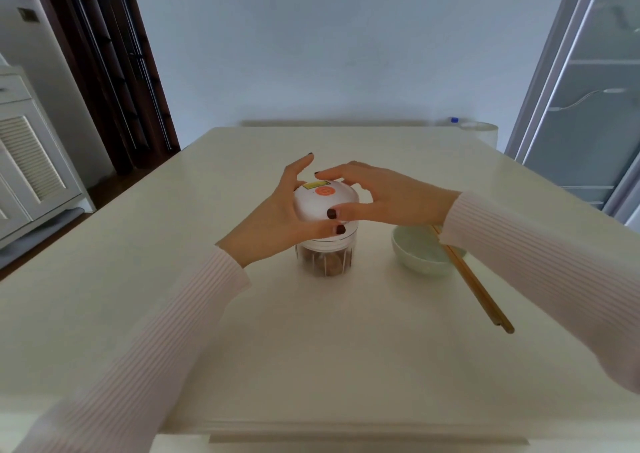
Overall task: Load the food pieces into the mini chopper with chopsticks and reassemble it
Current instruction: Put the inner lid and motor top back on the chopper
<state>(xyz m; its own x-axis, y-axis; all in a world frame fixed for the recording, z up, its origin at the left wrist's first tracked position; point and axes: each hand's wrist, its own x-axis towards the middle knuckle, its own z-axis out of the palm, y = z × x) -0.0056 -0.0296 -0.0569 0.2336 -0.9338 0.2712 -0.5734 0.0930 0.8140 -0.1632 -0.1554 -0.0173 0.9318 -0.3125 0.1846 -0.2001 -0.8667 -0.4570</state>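
Note:
The mini chopper stands upright at the middle of the white table point(346, 348). Its clear cup point(325, 258) holds brown food pieces. The white domed lid point(320, 203), with an orange button on top, sits on the cup. My left hand point(273, 220) grips the lid's left side, thumb at the lower rim. My right hand point(381, 196) holds the lid from the right, thumb on its front and fingers over the top. A pale green bowl point(420, 255) sits to the right of the chopper, with wooden chopsticks point(478, 286) lying across its rim and pointing towards me.
The table's far edge meets a pale wall. A white roll point(481, 130) and a blue-capped item point(453, 120) stand behind the far right corner. A louvred cabinet point(27, 162) is on the left and a glass door point(588, 89) on the right.

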